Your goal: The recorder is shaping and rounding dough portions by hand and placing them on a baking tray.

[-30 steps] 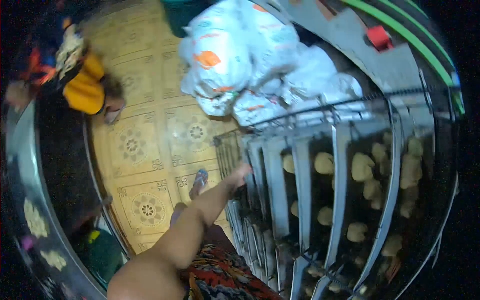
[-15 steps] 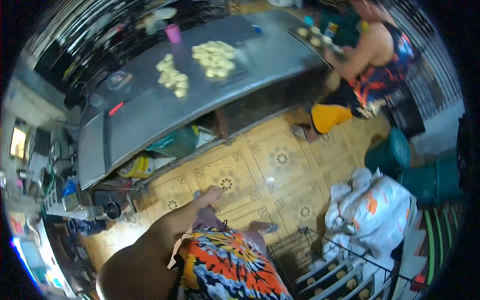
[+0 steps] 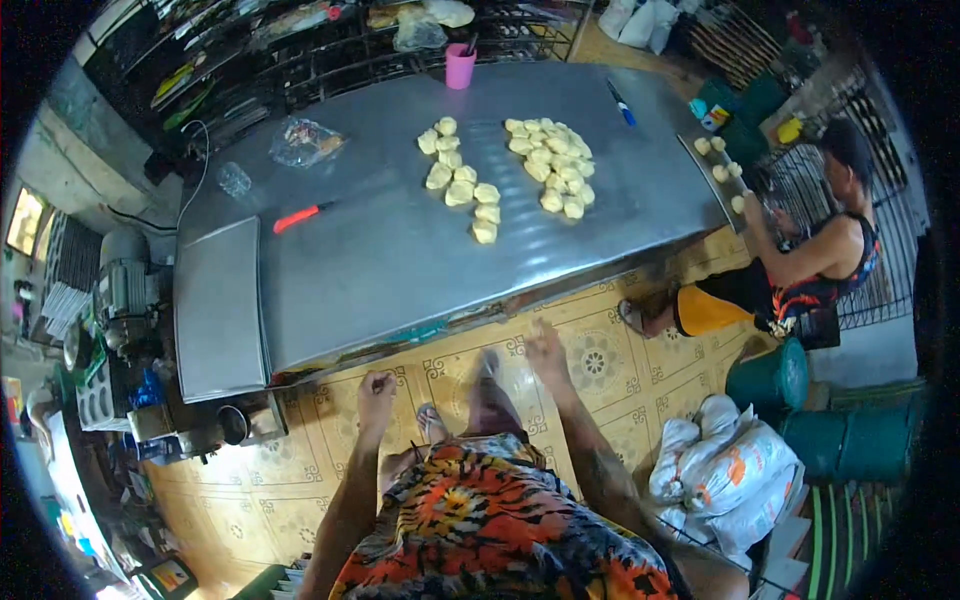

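Note:
My left hand (image 3: 376,397) hangs over the floor in front of the table, fingers curled into a loose fist with nothing showing in them. To the right of it is my right hand (image 3: 545,352), slightly blurred, its fingers loosely apart and nothing in them. Both hands are apart from the grey metal-topped table (image 3: 370,290). Two groups of pale dough pieces lie on that table: a narrow row (image 3: 460,190) and a wider cluster (image 3: 553,160). A red-handled knife (image 3: 298,218) rests left of them, beside stacked flat metal sheets (image 3: 222,305).
A pink cup (image 3: 460,68), a plastic bag (image 3: 305,142) and a marker (image 3: 622,104) are on the table. At its right end a person (image 3: 815,250) handles dough pieces on a tray (image 3: 708,180). White sacks (image 3: 735,470) and a green bin (image 3: 770,378) stand at right.
My view has swung and the table now lies straight ahead. Both my forearms show, where one arm was plain before. The co-worker remains at the tray.

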The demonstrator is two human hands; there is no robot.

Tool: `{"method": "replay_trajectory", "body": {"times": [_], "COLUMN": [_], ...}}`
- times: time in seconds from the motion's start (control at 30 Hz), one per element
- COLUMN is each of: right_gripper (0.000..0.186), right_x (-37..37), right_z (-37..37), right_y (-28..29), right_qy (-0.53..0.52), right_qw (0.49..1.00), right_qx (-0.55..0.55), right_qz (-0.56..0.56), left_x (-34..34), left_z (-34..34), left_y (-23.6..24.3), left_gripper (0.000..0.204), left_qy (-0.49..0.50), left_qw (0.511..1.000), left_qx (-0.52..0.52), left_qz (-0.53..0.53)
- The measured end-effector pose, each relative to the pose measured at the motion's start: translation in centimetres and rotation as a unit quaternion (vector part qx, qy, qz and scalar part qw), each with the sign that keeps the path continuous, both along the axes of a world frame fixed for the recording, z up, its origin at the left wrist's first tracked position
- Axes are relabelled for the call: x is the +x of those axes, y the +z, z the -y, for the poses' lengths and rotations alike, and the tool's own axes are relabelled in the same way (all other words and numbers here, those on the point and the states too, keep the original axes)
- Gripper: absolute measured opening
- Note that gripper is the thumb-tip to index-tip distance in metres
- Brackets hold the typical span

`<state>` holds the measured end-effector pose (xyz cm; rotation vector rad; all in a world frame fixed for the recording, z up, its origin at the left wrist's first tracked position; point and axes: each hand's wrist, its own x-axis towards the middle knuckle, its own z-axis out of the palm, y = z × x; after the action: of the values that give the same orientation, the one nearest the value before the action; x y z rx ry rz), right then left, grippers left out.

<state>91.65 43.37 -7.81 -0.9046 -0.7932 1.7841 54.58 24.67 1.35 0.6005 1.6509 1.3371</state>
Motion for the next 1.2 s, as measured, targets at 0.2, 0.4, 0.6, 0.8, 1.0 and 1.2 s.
{"method": "replay_trajectory", "body": {"times": [0.2,0.4,0.6,0.8,1.0,1.2], "right_gripper": [0.072,0.063,0.056,0.046,0.026,0.036], "right_x": [-21.7,-21.0,-27.8,-29.5,-27.7,-36.5], "right_z": [-19.4,-24.1,-17.4,-15.1,-9.1,-12.3], "right_y": [12.8,12.2,13.5,16.3,12.6,9.5], "right_qy": [0.092,0.413,0.551,0.416,0.378,0.115], "right_qw": [0.756,0.905,0.771,0.836,0.741,0.526], "right_qx": [0.281,-0.086,0.261,0.267,0.322,0.551], "right_qz": [0.584,0.043,0.184,0.237,0.452,0.638], "left_x": [-6.9,-9.9,-6.8,-13.8,-18.4,-26.3], "left_z": [-9.1,-18.1,-22.1,-15.2,-2.8,-9.3], "left_y": [0.4,2.4,2.3,1.7,-1.9,-1.8], "left_gripper": [0.007,0.025,0.038,0.026,0.024,0.028], "left_qy": [0.028,0.014,-0.147,0.155,0.092,-0.013], "left_qw": [0.968,0.997,0.987,0.985,0.800,0.760], "left_qx": [0.055,0.046,0.057,0.044,-0.190,-0.189], "left_qz": [-0.244,-0.060,0.009,0.064,-0.562,-0.622]}}
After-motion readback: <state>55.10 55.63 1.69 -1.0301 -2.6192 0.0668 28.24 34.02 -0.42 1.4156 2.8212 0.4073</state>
